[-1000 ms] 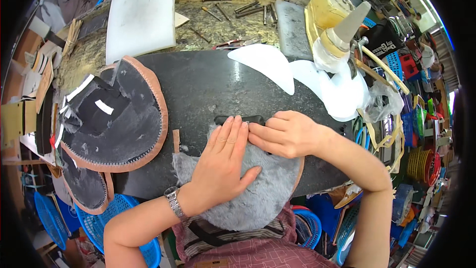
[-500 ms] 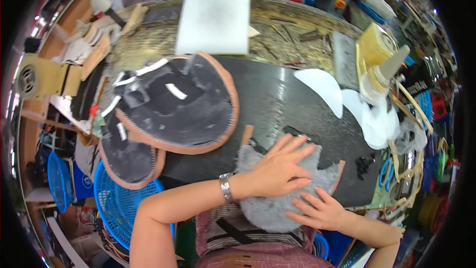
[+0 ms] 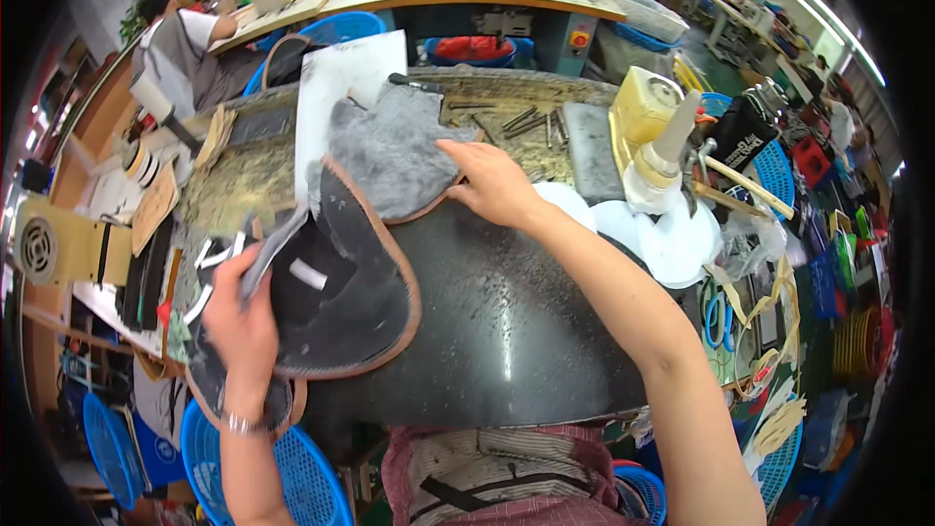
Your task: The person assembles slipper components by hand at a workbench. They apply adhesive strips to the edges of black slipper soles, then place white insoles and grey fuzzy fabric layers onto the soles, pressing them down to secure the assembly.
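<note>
Grey fur piece [image 3: 390, 158] partly under right hand [image 3: 495, 183]

The left hand [image 3: 243, 323] and right hand [image 3: 494, 183] are ungloved; 1 silver-coloured metal band [image 3: 242, 423] circles the left wrist. Maroon clothing [image 3: 575, 510] with fine pale lines borders a grey striped panel [image 3: 477, 455].

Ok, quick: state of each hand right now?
Left hand: closed on an edge of the dark trimmed piece.
Right hand: at the edge of the grey fuzzy piece; cannot tell whether it grips.
</note>
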### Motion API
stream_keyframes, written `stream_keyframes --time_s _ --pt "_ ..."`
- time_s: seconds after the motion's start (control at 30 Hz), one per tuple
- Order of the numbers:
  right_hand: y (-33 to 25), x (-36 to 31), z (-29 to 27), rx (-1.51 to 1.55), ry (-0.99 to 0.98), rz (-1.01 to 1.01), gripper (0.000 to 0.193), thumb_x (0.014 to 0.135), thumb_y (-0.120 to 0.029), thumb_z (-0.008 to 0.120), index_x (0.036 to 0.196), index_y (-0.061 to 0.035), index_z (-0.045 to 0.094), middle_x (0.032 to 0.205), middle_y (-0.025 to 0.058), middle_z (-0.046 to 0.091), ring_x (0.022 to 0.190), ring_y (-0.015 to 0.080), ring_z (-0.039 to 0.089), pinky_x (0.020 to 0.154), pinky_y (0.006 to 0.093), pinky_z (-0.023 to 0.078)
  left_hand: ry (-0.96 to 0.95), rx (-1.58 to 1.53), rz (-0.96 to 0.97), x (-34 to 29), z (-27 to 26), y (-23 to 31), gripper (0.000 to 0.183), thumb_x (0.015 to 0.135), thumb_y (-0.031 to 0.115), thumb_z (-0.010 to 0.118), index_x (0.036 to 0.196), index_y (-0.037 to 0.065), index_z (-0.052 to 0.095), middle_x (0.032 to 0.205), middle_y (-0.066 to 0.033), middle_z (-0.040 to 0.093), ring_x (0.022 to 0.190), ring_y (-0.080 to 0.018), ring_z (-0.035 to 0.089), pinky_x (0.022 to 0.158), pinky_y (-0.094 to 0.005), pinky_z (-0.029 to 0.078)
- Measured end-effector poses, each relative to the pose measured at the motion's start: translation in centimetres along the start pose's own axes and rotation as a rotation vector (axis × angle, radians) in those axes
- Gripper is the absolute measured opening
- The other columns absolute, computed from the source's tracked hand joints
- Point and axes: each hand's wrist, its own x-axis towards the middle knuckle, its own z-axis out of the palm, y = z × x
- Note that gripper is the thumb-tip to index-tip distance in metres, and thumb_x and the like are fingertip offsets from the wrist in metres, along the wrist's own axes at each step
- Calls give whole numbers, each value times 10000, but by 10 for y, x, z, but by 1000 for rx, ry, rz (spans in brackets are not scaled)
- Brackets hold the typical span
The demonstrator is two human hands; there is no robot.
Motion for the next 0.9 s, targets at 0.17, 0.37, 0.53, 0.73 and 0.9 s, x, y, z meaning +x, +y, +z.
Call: stream_keyframes --time_s 0.17,0.37,0.53,0.73,0.9 --pt "56 -23 -41 -209 -577 282 598 720 -296 713 1236 -75 508 1117 143 605 1098 312 524 911 402 433 -116 -793 -31 1 -36 94 255 805 -51 595 1044 6 528 989 -73 580 881 -144 582 804 -258 465" --pt "34 -30 -88 -115 -102 51 217 787 -200 655 943 -52 632 946 145 643 884 296 617 771 377 485 -543 -592 379 -23 95 100 327 789 49 658 1107 31 585 1022 -128 627 869 -208 613 780 -295 473" --pt "-61 -79 -140 702 396 457 277 854 -61 566 1100 35 483 853 84 637 753 118 615 684 232 480 -522 -1105 -223 -36 97 95 790 787 200 727 1375 -5 242 1256 -215 469 1177 -265 467 925 -345 420" --pt "-138 -193 -119 982 113 797 334 827 -30 632 1133 15 504 956 61 605 826 103 589 732 225 487 -1018 -863 -529 -66 46 108 186 879 151 599 970 -8 632 692 -8 606 564 -35 523 479 -185 422" --pt "-152 -220 -114 975 -441 1113 137 836 -99 643 920 5 610 747 21 602 626 45 534 554 210 437 -1008 -535 -213 -96 34 84 210 826 70 622 1024 -3 623 758 -32 600 649 -75 557 569 -228 453"
